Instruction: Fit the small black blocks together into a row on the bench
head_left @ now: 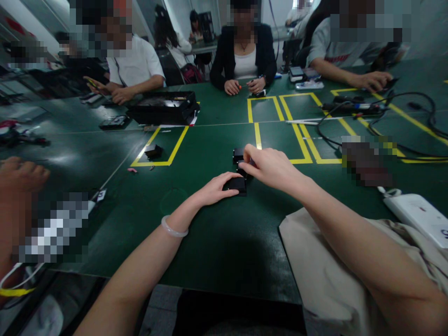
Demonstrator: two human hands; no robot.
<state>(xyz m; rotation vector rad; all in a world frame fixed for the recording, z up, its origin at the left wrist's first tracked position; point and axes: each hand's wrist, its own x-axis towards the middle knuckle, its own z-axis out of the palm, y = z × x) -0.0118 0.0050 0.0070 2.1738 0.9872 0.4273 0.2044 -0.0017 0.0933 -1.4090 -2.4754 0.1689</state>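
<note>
In front of me on the green table lie several small black blocks in a short row. My left hand (219, 189), with a pale bangle on the wrist, has its thumb and fingers around the nearest black block (238, 185). Just beyond, my right hand (268, 163) hovers with curled fingers and thumb drawn together over the middle block (242, 171). What sits between those fingertips, if anything, is hidden. The far black block (238, 155) touches or almost touches the right fingers; I cannot tell which.
Yellow tape (258, 135) marks rectangles on the table (210, 256). A separate black block (153, 151) lies in the left one, near a black open box (163, 109). A beige cloth (315, 261), white power strip (416, 212) and black cables (408, 93) lie right. Several people sit around.
</note>
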